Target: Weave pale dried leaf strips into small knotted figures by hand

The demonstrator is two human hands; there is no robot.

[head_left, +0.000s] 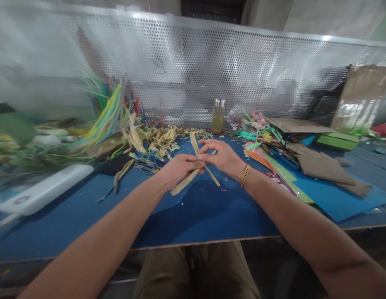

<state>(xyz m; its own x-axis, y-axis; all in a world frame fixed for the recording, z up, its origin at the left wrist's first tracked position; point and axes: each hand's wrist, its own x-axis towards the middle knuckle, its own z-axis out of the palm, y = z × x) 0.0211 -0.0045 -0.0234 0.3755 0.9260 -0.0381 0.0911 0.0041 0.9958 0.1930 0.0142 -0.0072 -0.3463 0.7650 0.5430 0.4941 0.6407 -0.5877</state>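
Note:
Pale dried corn husk strips (184,182) are pinched between my two hands, above the middle of the blue table. My left hand (179,167) is closed on them, thumb and fingertips pressed together. Touching it at the fingertips, my right hand (223,158) also pinches the strips; its upper fingers are curled and a gold bracelet (245,175) circles the wrist. One strip end sticks up past the fingers, one hangs toward the lower left and a narrow one toward the lower right. The crossing point is hidden by my fingers.
Behind my left hand lies a heap of dried husks (158,139) beside coloured strands (107,110). A white power strip (52,189) lies left. A bottle of yellowish liquid (218,118) stands at the back, before a perforated metal panel (193,62). Cardboard pieces (325,168) and blue paper (339,203) lie right.

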